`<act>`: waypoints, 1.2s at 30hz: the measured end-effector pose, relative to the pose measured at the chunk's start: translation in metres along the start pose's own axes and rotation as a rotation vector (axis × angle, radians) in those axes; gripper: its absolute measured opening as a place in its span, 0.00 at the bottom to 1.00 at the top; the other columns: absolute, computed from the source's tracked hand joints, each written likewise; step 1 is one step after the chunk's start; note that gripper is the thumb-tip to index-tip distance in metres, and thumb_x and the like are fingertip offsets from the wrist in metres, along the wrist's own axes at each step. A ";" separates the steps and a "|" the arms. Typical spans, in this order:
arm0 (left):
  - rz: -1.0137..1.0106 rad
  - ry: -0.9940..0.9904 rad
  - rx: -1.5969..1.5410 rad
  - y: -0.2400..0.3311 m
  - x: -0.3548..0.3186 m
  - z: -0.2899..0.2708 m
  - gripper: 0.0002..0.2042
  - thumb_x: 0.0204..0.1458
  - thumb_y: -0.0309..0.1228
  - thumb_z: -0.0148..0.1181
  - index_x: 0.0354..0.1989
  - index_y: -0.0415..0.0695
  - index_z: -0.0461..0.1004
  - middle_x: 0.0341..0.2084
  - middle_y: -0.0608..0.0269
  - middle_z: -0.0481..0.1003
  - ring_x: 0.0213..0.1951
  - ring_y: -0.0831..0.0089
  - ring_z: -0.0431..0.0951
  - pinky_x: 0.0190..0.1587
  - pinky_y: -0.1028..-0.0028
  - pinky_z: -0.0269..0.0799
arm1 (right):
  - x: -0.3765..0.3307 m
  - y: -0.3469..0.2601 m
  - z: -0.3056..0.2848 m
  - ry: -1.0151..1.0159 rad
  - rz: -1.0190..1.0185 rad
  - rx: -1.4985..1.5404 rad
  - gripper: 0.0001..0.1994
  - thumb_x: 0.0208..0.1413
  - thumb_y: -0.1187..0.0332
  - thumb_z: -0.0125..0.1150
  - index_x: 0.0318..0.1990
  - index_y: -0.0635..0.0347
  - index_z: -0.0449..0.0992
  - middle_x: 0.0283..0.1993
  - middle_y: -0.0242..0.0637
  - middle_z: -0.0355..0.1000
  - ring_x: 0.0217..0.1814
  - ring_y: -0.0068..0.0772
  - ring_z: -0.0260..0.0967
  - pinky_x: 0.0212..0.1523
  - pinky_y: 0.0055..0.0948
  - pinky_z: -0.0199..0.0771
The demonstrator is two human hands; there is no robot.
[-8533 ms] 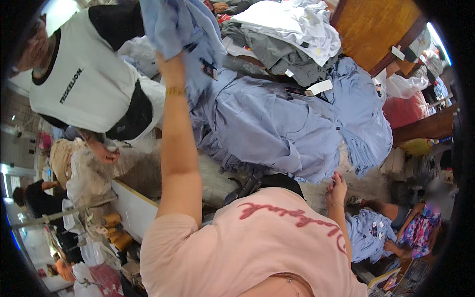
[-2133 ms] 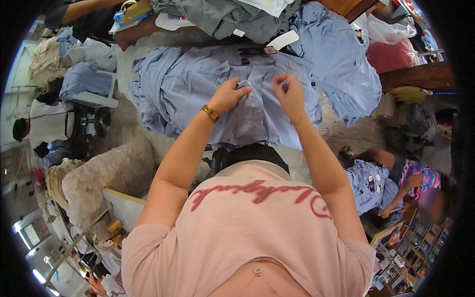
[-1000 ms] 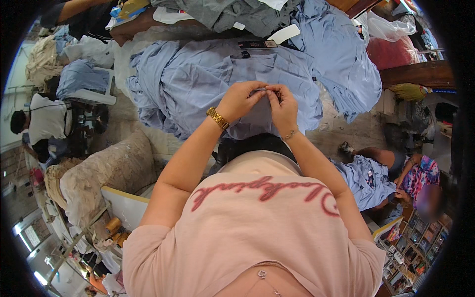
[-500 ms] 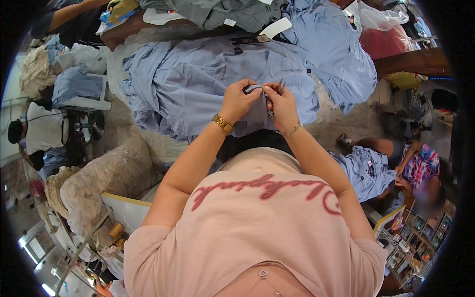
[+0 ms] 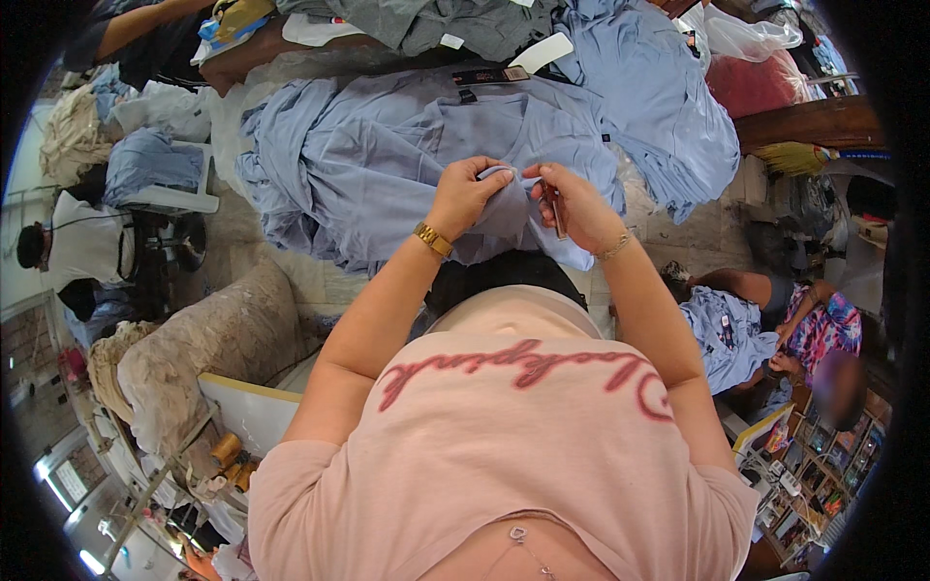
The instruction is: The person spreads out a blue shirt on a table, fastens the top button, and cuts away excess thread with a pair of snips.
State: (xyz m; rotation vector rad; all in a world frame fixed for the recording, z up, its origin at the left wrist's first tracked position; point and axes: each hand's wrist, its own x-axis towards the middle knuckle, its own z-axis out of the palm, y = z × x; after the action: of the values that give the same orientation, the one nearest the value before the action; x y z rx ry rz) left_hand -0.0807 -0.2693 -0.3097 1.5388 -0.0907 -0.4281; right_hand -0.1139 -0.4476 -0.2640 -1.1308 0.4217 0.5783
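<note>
The left hand [image 5: 467, 197] pinches a fold of the light blue shirt [image 5: 387, 155]. The right hand [image 5: 578, 205] grips the same fold and a small dark tool [image 5: 554, 208]. The shirt lies spread on the counter [image 5: 291, 73], amid other blue garments [image 5: 659, 97].

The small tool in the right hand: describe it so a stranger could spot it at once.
Start at the heap of light blue shirts covering the table. At its near edge both hands pinch one fold of blue cloth. The right hand holds a slim, dark reddish-brown tool upright against its palm, the only hard, narrow thing among all that soft fabric; its exact kind is unclear.
</note>
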 end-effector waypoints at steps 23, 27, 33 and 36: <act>-0.004 -0.070 -0.056 0.001 -0.003 -0.001 0.09 0.48 0.30 0.57 0.35 0.37 0.74 0.25 0.67 0.74 0.27 0.84 0.69 0.30 0.83 0.66 | -0.001 -0.041 0.012 -0.139 0.122 -0.598 0.13 0.56 0.60 0.45 0.35 0.61 0.70 0.21 0.34 0.67 0.08 0.12 0.49 0.07 0.15 0.45; -0.011 -0.054 -0.068 0.000 -0.004 0.000 0.10 0.47 0.31 0.58 0.34 0.37 0.75 0.24 0.67 0.74 0.26 0.84 0.69 0.29 0.83 0.66 | -0.001 -0.042 0.014 -0.129 0.141 -0.587 0.13 0.56 0.60 0.45 0.35 0.62 0.69 0.20 0.34 0.67 0.08 0.13 0.48 0.07 0.15 0.45; 0.003 -0.057 -0.106 -0.003 -0.002 0.000 0.10 0.47 0.31 0.58 0.34 0.37 0.75 0.24 0.68 0.74 0.26 0.84 0.69 0.28 0.83 0.65 | -0.002 -0.042 0.014 -0.121 0.132 -0.597 0.13 0.56 0.60 0.45 0.35 0.62 0.69 0.20 0.34 0.67 0.08 0.13 0.49 0.07 0.15 0.45; -0.001 -0.045 -0.084 0.001 -0.004 0.001 0.10 0.47 0.31 0.58 0.34 0.37 0.75 0.23 0.68 0.74 0.25 0.85 0.68 0.28 0.84 0.65 | -0.001 -0.041 0.013 -0.114 0.132 -0.604 0.13 0.56 0.60 0.45 0.35 0.62 0.70 0.20 0.33 0.67 0.08 0.13 0.49 0.07 0.15 0.45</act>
State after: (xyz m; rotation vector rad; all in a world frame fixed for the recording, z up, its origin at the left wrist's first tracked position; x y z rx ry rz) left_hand -0.0840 -0.2690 -0.3076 1.4473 -0.1061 -0.4623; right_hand -0.0887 -0.4482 -0.2290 -1.6423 0.2248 0.9173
